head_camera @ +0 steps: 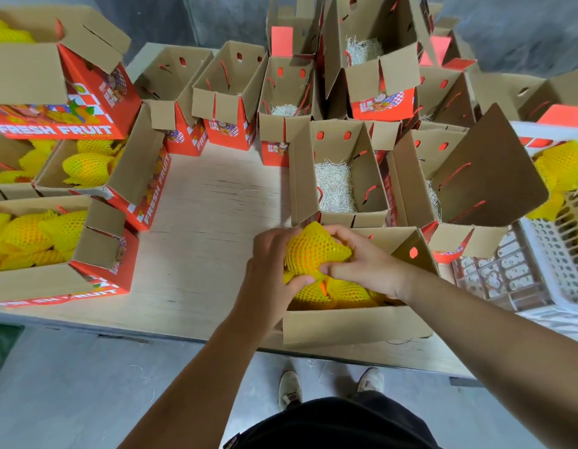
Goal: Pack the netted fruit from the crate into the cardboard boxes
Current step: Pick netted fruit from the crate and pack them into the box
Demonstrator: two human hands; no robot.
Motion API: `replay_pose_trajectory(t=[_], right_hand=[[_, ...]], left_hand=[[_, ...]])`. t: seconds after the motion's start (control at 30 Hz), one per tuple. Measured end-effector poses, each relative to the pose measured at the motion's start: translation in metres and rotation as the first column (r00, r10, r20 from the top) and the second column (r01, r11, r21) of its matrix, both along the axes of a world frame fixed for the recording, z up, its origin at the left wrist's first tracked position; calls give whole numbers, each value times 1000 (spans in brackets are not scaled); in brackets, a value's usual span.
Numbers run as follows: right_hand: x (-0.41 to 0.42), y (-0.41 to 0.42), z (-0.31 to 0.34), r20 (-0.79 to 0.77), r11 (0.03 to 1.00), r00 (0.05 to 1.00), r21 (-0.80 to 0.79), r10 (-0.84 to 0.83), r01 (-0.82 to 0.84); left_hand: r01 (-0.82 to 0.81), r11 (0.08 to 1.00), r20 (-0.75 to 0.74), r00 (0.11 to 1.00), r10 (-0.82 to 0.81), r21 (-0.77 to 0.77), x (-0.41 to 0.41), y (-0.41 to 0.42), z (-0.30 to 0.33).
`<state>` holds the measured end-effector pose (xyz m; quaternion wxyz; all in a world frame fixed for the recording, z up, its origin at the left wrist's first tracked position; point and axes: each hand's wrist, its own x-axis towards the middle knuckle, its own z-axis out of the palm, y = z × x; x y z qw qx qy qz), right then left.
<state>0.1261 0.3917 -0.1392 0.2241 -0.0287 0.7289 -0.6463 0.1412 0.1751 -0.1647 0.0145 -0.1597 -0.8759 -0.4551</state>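
Note:
Both hands hold one fruit in yellow foam netting (313, 251) just above the nearest open cardboard box (352, 325) at the table's front edge. My left hand (271, 270) grips its left side with the thumb curled under. My right hand (362, 260) grips the right side from above. More netted fruit (339, 294) lies inside that box beneath it. The white plastic crate (553, 254) stands at the far right, with netted fruit (563, 163) showing in its upper part.
Open boxes lined with shredded paper (334, 186) crowd the back and middle of the plywood table (209, 222). Filled red "FRESH FRUIT" boxes (60, 241) stack at the left. A raised box flap (488, 170) stands between the near box and the crate.

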Motion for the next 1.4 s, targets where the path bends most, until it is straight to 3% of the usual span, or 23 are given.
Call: replay_pose_trajectory(t=[0.1,0.3,0.37,0.5,0.63,0.7,0.77,0.8,0.83,0.87,0.93,1.0,1.07,1.1,1.2,1.3,1.4], right_hand=[[7,-2,2,223,967,975,-247,-10,67],[22,-8,-3,399,779,916,-558,-48,284],[27,-11,-5,413,756,910,-586,-33,293],[31,-16,-4,373,808,927,-556,36,193],[32,-12,0,407,804,910,-513,-83,303],[31,-10,5,387,843,902,-404,-193,354],[29,-3,5,360,833,872,-321,-332,451],[29,2,4,371,785,847,-353,-381,508],[30,7,3,409,711,821,-428,-399,558],[31,11,1,454,629,797,-497,-397,597],[34,15,0,489,562,778,-541,-395,626],[33,12,-2,378,691,810,-428,-449,583],[30,5,0,126,864,872,-129,-473,487],[28,1,1,12,901,901,-20,-434,434],[17,-14,-4,-188,965,957,95,-222,243],[1,-18,-20,-302,920,948,392,98,30],[-4,-19,-35,-352,710,870,704,345,3]], left_hand=[[-64,961,52,997,52,269,3,4,1],[-90,900,309,950,-52,427,7,18,14],[-117,874,333,941,-54,472,7,18,19],[-154,857,270,963,18,492,6,26,27],[-235,864,224,963,147,445,1,38,26],[-283,841,231,954,194,461,-1,40,23],[-229,918,215,963,164,325,-5,39,16],[-111,985,208,975,82,131,-8,39,9],[69,992,225,973,-44,-103,-10,40,3],[259,911,281,945,-170,-320,-10,43,0],[430,741,396,886,-240,-515,-11,49,-2],[418,669,359,903,-235,-614,-16,52,-1],[406,588,301,914,-272,-700,-18,49,1],[431,576,311,902,-299,-695,-17,46,2],[554,608,409,832,-376,-569,-8,38,6],[628,629,454,774,-441,-459,-2,24,12],[636,668,429,765,-480,-386,-1,7,14]])
